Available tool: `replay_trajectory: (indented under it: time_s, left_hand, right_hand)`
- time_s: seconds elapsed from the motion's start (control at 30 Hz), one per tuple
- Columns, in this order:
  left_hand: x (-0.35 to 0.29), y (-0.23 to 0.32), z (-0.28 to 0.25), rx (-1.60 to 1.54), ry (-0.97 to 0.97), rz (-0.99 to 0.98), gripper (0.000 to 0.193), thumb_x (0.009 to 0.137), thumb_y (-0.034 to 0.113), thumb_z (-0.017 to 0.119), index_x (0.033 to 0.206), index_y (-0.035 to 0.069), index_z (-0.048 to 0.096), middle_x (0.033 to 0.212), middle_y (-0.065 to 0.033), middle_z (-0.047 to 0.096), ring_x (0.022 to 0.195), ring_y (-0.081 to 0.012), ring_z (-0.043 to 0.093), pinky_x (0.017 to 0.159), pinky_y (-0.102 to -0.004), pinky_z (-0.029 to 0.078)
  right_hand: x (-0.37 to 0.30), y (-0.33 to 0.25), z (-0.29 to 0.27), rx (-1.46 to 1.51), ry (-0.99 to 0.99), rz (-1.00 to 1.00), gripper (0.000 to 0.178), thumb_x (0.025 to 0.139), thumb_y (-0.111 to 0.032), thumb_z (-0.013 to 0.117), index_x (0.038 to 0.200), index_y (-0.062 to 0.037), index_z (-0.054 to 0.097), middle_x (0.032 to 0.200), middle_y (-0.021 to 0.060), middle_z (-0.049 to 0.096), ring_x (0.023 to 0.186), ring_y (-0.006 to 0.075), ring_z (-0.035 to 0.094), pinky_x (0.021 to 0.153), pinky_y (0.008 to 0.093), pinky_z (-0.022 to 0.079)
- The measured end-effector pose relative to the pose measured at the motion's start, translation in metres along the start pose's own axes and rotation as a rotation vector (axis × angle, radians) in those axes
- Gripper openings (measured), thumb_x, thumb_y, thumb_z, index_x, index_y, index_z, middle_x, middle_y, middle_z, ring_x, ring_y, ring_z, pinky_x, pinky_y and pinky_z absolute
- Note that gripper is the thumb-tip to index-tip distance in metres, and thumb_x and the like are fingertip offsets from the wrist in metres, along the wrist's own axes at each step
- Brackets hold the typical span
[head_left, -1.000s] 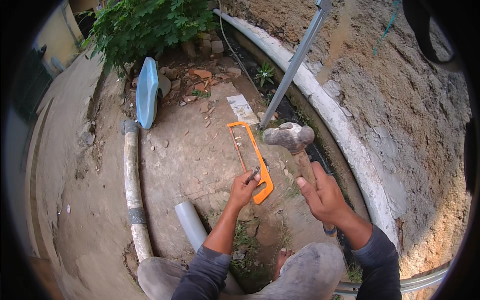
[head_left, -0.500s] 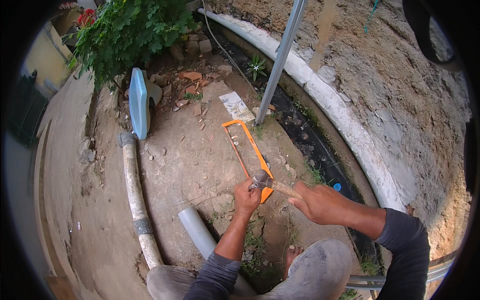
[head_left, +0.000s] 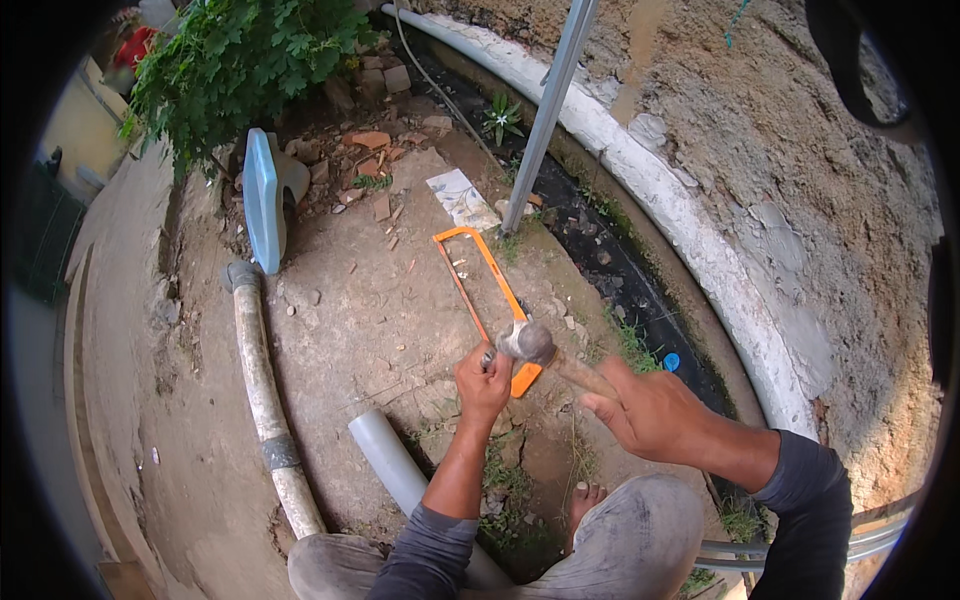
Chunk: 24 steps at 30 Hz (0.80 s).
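Over the ground [head_left: 340,350] near the orange hacksaw [head_left: 503,282], my right hand [head_left: 655,412] grips the wooden-handled hammer [head_left: 543,349]; I judge it rigid and head-heavy, best held well down the handle [head_left: 588,378]. My left hand [head_left: 483,388] pinches a small metal piece [head_left: 488,360], probably hard and slippery. The hammer's head [head_left: 525,342] looks scuffed grey with whitish patches, its wood dull brown.

Bright orange on my feed, that hacksaw frame [head_left: 495,270]! I'm seeing a grey, pale-smudged hammer head [head_left: 530,343], tan-brown handle [head_left: 585,375], silvery metal piece [head_left: 487,359], pale-blue basin [head_left: 262,205], plain grey pipe [head_left: 385,455], whitish old pipe [head_left: 259,375] mottled brown, banded dark grey. Charcoal sleeves [head_left: 815,485], deep-green foliage [head_left: 250,70]!
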<state>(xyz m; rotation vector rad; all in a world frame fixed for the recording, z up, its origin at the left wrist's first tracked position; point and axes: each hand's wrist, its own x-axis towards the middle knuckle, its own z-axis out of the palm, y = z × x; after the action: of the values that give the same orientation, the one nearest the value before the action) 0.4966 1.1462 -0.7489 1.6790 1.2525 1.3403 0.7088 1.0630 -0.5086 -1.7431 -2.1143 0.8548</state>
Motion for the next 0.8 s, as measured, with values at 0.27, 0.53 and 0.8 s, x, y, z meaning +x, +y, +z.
replay_trajectory:
  time_s: [0.27, 0.53, 0.8]
  left_hand:
    - [0.009, 0.011, 0.009, -0.025, 0.002, -0.071, 0.051, 0.092, 0.008, 0.074, 0.064, 0.009, 0.031, 0.057, 0.0021, 0.033, 0.058, -0.0078, 0.028, 0.049, -0.0299, 0.026]
    - [0.008, 0.018, 0.013, 0.043, -0.049, -0.103, 0.05, 0.091, 0.008, 0.074, 0.063, 0.009, 0.033, 0.056, 0.0012, 0.035, 0.056, -0.0089, 0.03, 0.048, -0.0304, 0.029]
    - [0.013, -0.001, -0.007, -0.062, -0.041, -0.145, 0.04, 0.099, 0.021, 0.068, 0.073, 0.01, 0.04, 0.064, 0.005, 0.04, 0.06, -0.0057, 0.035, 0.051, -0.0273, 0.03]
  right_hand:
    - [0.008, 0.0, 0.011, 0.138, 0.156, -0.132, 0.035, 0.104, -0.028, 0.053, 0.114, 0.0041, 0.047, 0.068, 0.0263, 0.059, 0.072, 0.0501, 0.063, 0.061, 0.0536, 0.047]
    - [-0.001, -0.018, -0.015, 0.368, 0.506, -0.186, 0.038, 0.104, -0.033, 0.053, 0.116, 0.0032, 0.048, 0.074, 0.0259, 0.062, 0.067, 0.0493, 0.063, 0.055, 0.0488, 0.048]
    - [0.012, 0.046, 0.014, 0.092, 0.371, 0.131, 0.032, 0.103, -0.03, 0.053, 0.106, 0.0007, 0.046, 0.073, 0.0302, 0.061, 0.072, 0.0543, 0.06, 0.063, 0.0589, 0.047]
